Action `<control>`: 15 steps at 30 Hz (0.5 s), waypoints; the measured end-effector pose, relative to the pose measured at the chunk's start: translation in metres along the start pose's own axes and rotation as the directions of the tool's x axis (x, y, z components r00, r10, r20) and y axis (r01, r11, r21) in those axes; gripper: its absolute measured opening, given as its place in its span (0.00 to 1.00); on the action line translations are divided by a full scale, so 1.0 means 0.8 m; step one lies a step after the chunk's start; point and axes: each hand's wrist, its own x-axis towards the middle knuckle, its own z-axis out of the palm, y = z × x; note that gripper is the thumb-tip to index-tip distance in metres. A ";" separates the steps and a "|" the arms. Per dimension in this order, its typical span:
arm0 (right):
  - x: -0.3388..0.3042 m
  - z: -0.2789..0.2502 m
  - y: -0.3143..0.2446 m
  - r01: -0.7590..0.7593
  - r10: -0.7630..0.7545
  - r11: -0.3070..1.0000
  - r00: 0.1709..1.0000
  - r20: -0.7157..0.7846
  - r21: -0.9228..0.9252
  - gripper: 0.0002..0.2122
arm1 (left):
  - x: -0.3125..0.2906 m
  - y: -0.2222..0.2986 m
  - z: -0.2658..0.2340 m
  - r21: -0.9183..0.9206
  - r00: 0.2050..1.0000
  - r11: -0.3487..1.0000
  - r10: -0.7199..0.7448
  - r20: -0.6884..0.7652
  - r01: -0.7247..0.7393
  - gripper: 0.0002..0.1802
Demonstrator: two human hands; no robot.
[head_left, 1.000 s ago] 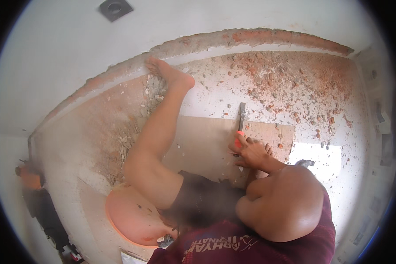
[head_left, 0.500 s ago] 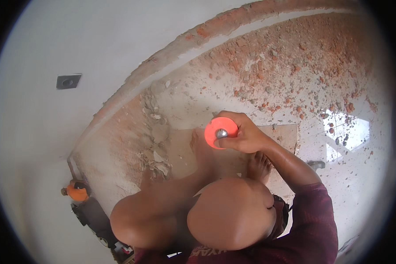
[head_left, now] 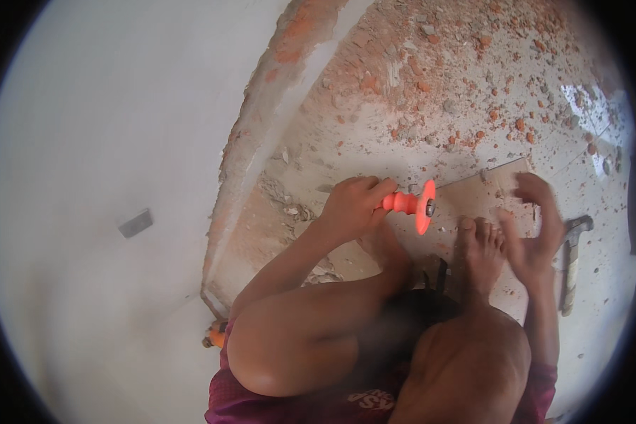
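My left hand (head_left: 355,206) is closed around the grip of a chisel (head_left: 403,203) with a round orange hand guard. The guard and the metal struck end point to the right, while the blade side is hidden behind my hand. My right hand (head_left: 536,237) is raised near my foot, fingers curved and apart, slightly blurred, with nothing in it. Just right of that hand a hammer (head_left: 571,272) lies on the floor, its metal head away from me and its pale handle toward me.
A broken wall edge (head_left: 261,113) with exposed brick runs along the left, beside a white wall (head_left: 120,127). Brick rubble (head_left: 466,106) is scattered over the far floor. A flat board (head_left: 484,180) lies under my feet. An orange tool (head_left: 215,334) sits at the lower left.
The chisel has passed from my right hand to my left. My right hand has let go and moved right, toward the hammer. The view has swung right.
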 end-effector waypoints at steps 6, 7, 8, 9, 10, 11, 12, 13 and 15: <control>-0.201 -0.064 0.119 -0.733 0.561 0.669 0.610 -0.560 -0.128 0.16 | 0.058 -0.034 -0.036 0.378 0.967 0.892 0.247 0.057 -0.250 0.10; -0.210 -0.046 0.121 -0.754 0.595 0.646 0.597 -0.539 -0.122 0.16 | 0.062 -0.042 -0.039 0.387 0.970 0.891 0.237 0.050 -0.238 0.10; -0.215 -0.026 0.123 -0.771 0.625 0.625 0.587 -0.514 -0.121 0.16 | 0.066 -0.049 -0.041 0.394 0.973 0.891 0.228 0.040 -0.225 0.10; -0.214 -0.002 0.118 -0.783 0.652 0.611 0.582 -0.486 -0.118 0.16 | 0.072 -0.056 -0.045 0.375 0.971 0.897 0.235 0.038 -0.232 0.10; -0.210 0.021 0.113 -0.793 0.675 0.599 0.577 -0.460 -0.116 0.16 | 0.080 -0.064 -0.047 0.352 0.970 0.905 0.242 0.035 -0.239 0.10; -0.203 0.045 0.105 -0.805 0.698 0.582 0.569 -0.435 -0.119 0.16 | 0.085 -0.070 -0.050 0.327 0.968 0.913 0.249 0.031 -0.246 0.11; -0.192 0.068 0.097 -0.813 0.718 0.570 0.564 -0.408 -0.121 0.16 | 0.090 -0.072 -0.055 0.318 0.974 0.921 0.223 0.039 -0.224 0.11; -0.182 0.088 0.087 -0.826 0.738 0.549 0.551 -0.389 -0.127 0.16 | 0.096 -0.070 -0.059 0.303 0.978 0.930 0.200 0.053 -0.207 0.12; -0.157 0.125 0.069 -0.858 0.789 0.496 0.510 -0.344 -0.134 0.16 | 0.102 -0.065 -0.070 0.267 0.977 0.940 0.196 0.081 -0.211 0.13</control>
